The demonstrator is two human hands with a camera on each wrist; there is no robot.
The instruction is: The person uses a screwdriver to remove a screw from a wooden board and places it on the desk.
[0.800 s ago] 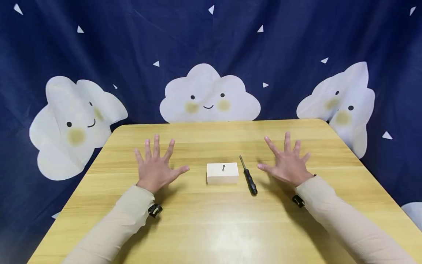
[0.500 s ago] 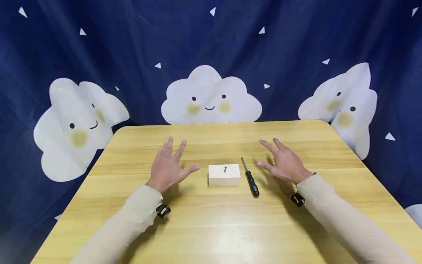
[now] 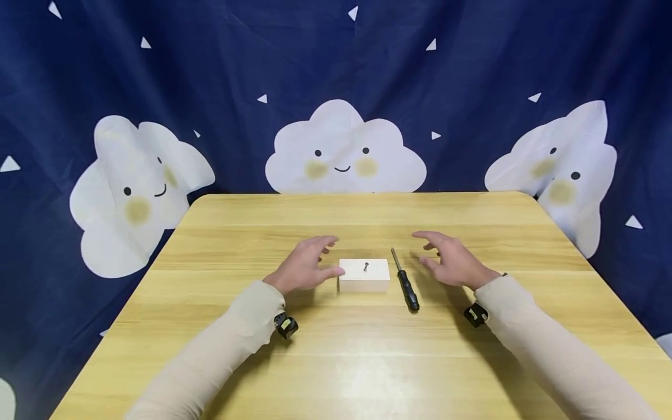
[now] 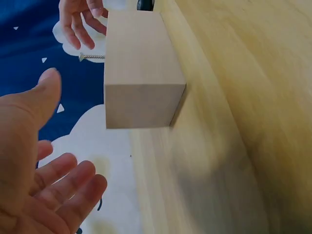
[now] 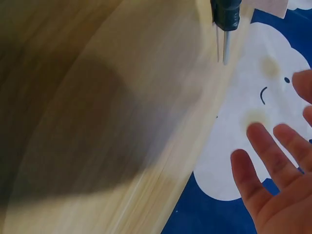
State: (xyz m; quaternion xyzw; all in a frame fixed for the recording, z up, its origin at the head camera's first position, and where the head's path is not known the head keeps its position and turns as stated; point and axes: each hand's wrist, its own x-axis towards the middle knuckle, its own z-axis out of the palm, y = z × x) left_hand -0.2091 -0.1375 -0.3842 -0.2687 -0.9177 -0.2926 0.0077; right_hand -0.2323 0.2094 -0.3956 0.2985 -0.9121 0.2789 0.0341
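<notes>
Head view: the screw (image 3: 366, 266) was too small for its recess to be read; the left hand's (image 3: 303, 267) thumb covered part of the block's (image 3: 364, 284) left edge. Left-wrist view: screwdriver (image 4: 145, 5) — only a dark stub showed. Right-wrist view: screwdriver and block cropped above — right hand (image 5: 288, 202) cropped at right.

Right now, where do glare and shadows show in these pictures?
Head view: pale glare on the near part of the light-yellow wood-grain table, shadows under both beige sleeves; left wrist view: a soft-edged shadow on the table near the pale rectangular block; right wrist view: a broad dark shadow across the table.
</notes>
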